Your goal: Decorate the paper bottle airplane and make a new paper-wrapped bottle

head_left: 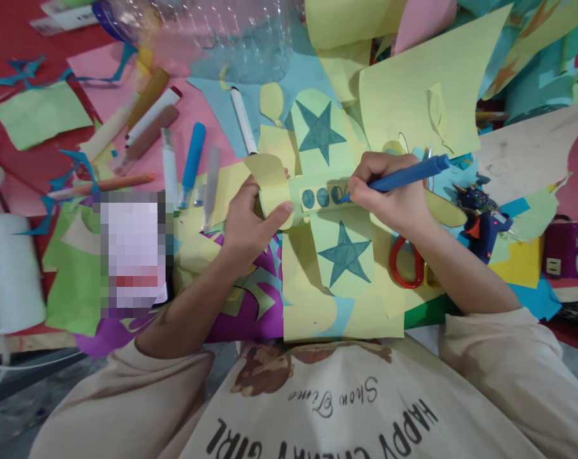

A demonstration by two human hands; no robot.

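A light green paper plane shape (327,191) with two blue stars on its wings lies on yellow paper in the middle. My right hand (389,197) is closed around a blue marker (404,175), its tip touching a row of blue circles on the plane's body. My left hand (251,220) pinches the curled yellow nose end of the paper plane (270,185), holding it down.
Several markers and glue sticks (174,146) lie at the upper left on pink paper. A clear plastic bottle (217,32) lies at the top. Red-handled scissors (406,261) and a blue glue gun (480,217) sit to the right. Coloured paper scraps cover the surface.
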